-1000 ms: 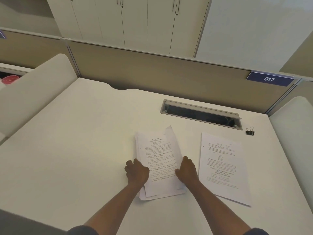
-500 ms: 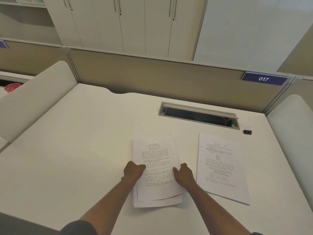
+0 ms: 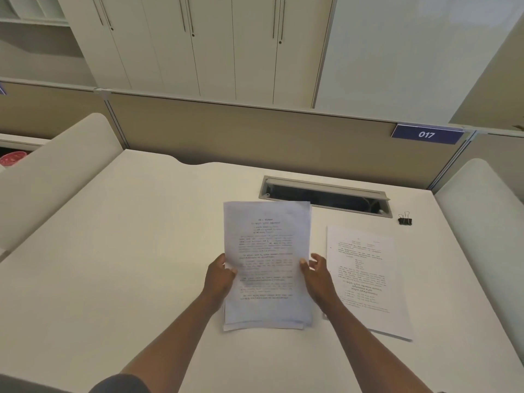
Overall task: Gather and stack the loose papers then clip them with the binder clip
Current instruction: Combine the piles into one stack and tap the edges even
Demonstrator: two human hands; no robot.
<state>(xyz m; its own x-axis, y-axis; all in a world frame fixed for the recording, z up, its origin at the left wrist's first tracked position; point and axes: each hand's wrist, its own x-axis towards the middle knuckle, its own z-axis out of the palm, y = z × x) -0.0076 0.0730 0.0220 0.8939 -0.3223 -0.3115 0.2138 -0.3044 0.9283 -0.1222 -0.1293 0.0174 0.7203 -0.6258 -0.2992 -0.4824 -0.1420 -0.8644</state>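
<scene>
Paper, thin and white with blocks of dark print, makes up the stack (image 3: 266, 262) I have between my two hands, its sheets not quite flush: a few lower edges peek out in steps at the near end. My left hand (image 3: 219, 275) grips the stack's left edge with the fingers curled under and the thumb on the printed face, and my right hand (image 3: 316, 275) grips the right edge with its thumb on top and the other fingers spread loosely behind. The stack is a tall rectangle whose long axis runs away from me toward the partition (image 3: 255, 131), headings at the far end, and its far end looks raised off the desk (image 3: 127, 251) while the near edge sits low by it. Just to the right lies a single printed sheet (image 3: 365, 279), flat on the smooth matte white desk, turned slightly so that its near corner swings right. The binder clip (image 3: 405, 219), small, black, with wire handles up, sits well apart at the far right, near the end of the grey metal cable slot (image 3: 326, 197). The desk's whole left half lies open, bounded by rounded padded side panels on both flanks.
</scene>
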